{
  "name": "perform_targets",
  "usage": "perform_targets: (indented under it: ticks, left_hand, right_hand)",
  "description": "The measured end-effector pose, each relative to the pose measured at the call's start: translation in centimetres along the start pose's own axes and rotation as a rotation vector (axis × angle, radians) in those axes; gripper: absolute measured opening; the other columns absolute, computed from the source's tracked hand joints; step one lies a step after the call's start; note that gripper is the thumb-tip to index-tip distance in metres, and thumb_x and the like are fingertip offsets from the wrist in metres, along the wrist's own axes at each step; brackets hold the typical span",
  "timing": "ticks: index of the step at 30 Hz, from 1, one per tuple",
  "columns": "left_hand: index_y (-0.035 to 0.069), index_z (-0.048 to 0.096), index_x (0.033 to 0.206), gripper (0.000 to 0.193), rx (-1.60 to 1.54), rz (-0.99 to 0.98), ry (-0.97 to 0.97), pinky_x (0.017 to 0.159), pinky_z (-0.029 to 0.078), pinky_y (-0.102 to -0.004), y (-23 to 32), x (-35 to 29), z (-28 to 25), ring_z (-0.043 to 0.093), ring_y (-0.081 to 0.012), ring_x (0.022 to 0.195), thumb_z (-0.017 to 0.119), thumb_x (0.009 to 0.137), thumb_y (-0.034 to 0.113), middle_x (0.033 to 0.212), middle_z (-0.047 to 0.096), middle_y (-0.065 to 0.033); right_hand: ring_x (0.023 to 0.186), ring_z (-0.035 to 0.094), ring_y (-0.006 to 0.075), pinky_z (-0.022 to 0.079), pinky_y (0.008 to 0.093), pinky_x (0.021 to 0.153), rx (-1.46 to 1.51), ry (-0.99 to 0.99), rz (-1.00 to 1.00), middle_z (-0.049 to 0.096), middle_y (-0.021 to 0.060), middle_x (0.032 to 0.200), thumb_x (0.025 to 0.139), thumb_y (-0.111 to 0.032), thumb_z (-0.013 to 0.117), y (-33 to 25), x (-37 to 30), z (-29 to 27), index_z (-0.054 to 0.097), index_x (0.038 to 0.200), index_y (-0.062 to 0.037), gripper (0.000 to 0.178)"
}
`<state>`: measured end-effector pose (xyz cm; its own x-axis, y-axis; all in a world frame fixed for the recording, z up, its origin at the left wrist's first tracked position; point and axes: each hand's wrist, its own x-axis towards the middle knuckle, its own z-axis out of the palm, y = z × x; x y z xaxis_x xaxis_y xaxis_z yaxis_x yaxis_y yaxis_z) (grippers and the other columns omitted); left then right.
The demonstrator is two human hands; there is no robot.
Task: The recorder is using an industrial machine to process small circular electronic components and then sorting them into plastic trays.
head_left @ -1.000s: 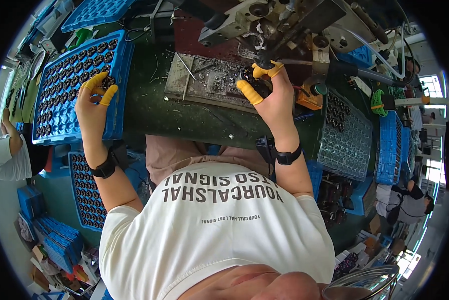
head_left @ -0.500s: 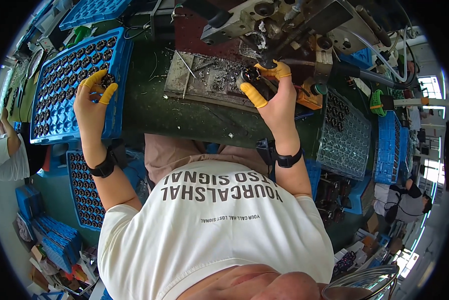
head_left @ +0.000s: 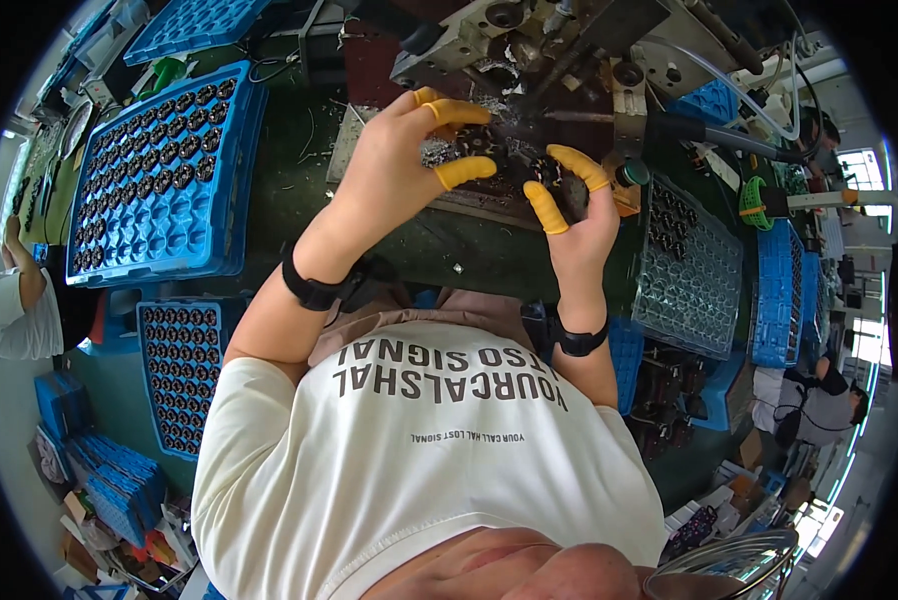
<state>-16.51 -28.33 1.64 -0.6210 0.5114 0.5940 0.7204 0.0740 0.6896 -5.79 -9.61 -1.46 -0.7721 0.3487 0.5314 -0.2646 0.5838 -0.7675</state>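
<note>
A: Left hand (head_left: 401, 148)?
B: Grip, in yellow finger covers (head_left: 468, 172), clamped on a black round part (head_left: 477, 142) by the grey metal machine (head_left: 461, 42), far side of the dark green counter (head_left: 297, 200).
A: Right hand (head_left: 585, 214)?
B: Grip clamped on a second black round part (head_left: 546, 172), just right of the first.
A: Rest?
B: Blue plastic pocketed tray (head_left: 161, 240) left on counter, clear plastic tray (head_left: 691, 300) at right, both part-filled.

Wht short-slv tee (head_left: 439, 490) w/ dk lettering (head_left: 447, 383); pinkish-brn trousers (head_left: 474, 307); yel finger cots (head_left: 466, 172), blk wristbands (head_left: 581, 342) L+R; thin-rim specs (head_left: 737, 560).
</note>
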Motion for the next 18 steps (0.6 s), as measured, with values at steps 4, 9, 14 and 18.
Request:
perform_targets:
  ticks: [4,9,14,18]
  left_hand:
    - [0.001,0.066,0.103,0.043,0.058,0.016,0.001,0.072,0.050,-0.0317,-1.3,0.3,1.8,0.062,-0.0236,0.081,0.083,0.068,0.019,0.092,0.061,-0.0103]
    - [0.000,0.065,0.103,0.044,-0.007,-0.120,-0.107,0.068,0.048,-0.0306,-1.4,0.7,2.0,0.062,-0.0236,0.081,0.084,0.069,0.022,0.093,0.061,-0.0104]
    - [0.001,0.064,0.103,0.045,-0.139,-0.149,-0.167,0.068,0.049,-0.0318,-2.2,0.8,1.9,0.061,-0.0243,0.081,0.084,0.069,0.023,0.092,0.059,-0.0106]
    - [0.002,0.063,0.104,0.041,0.129,-0.065,-0.078,0.075,0.051,-0.0361,-0.6,0.2,2.7,0.061,-0.0308,0.085,0.082,0.072,0.020,0.094,0.059,-0.0125]
  right_hand:
    - [0.104,0.060,0.0236,0.047,0.0322,0.090,-0.123,0.077,-0.066,0.064,0.0109,0.113,0.073,-0.010,0.081,1.0,-1.2,-2.9,0.061,0.107,-0.0014,0.041]
    - [0.110,0.058,0.0252,0.048,0.0332,0.091,-0.235,0.145,-0.001,0.064,0.0114,0.115,0.074,-0.011,0.081,2.2,-1.8,-5.0,0.060,0.108,-0.0024,0.040]
    - [0.118,0.054,0.0301,0.048,0.0364,0.094,-0.379,0.217,-0.098,0.062,0.0130,0.119,0.074,-0.012,0.081,3.4,-1.2,-5.6,0.060,0.108,-0.0029,0.040]
    - [0.121,0.052,0.0341,0.045,0.0408,0.097,-0.560,0.223,-0.109,0.061,0.0150,0.122,0.077,-0.011,0.078,3.9,-0.7,-6.1,0.058,0.110,-0.0021,0.040]
